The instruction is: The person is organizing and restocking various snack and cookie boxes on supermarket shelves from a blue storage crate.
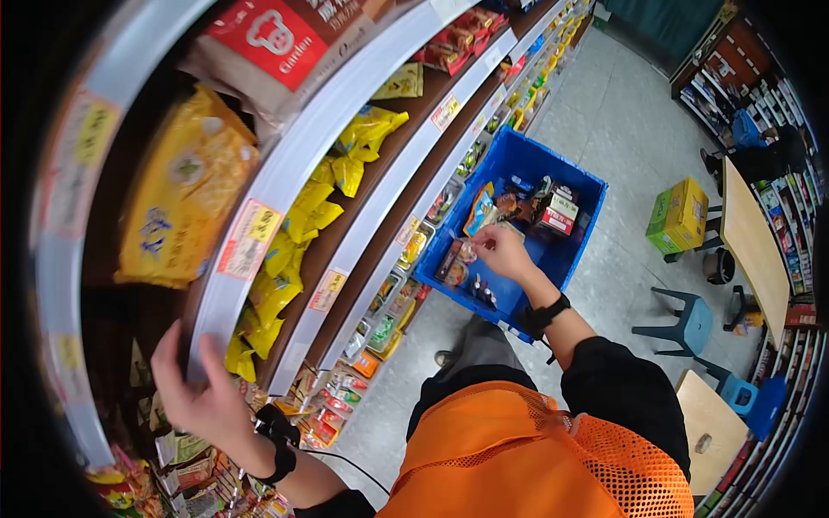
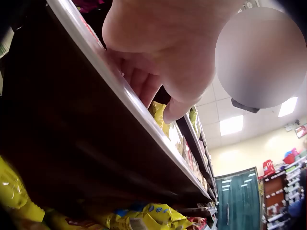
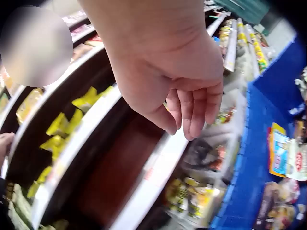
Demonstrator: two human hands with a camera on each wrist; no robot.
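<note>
My left hand (image 1: 203, 393) is at the front edge of a shelf (image 1: 246, 229), thumb apart from the fingers. In the left wrist view its fingers (image 2: 139, 81) rest at the shelf's pale edge strip. A yellow snack pack (image 1: 186, 190) lies on that shelf, just beyond the hand. My right hand (image 1: 503, 250) hangs over the near side of a blue crate (image 1: 574, 177). In the right wrist view its fingers (image 3: 196, 112) are loosely bent with nothing between them. Inside the crate are a clear snack pack (image 1: 455, 263), a blue-and-orange packet (image 1: 479, 210) and a dark box (image 1: 560, 211).
Small yellow packets (image 1: 281, 268) fill the shelf below. Plastic tubs of sweets (image 1: 380, 332) line a lower level beside the crate. Across the tiled floor (image 1: 596, 104) stand a yellow-green carton (image 1: 678, 216), a grey-blue stool (image 1: 682, 319) and a wooden table (image 1: 751, 233).
</note>
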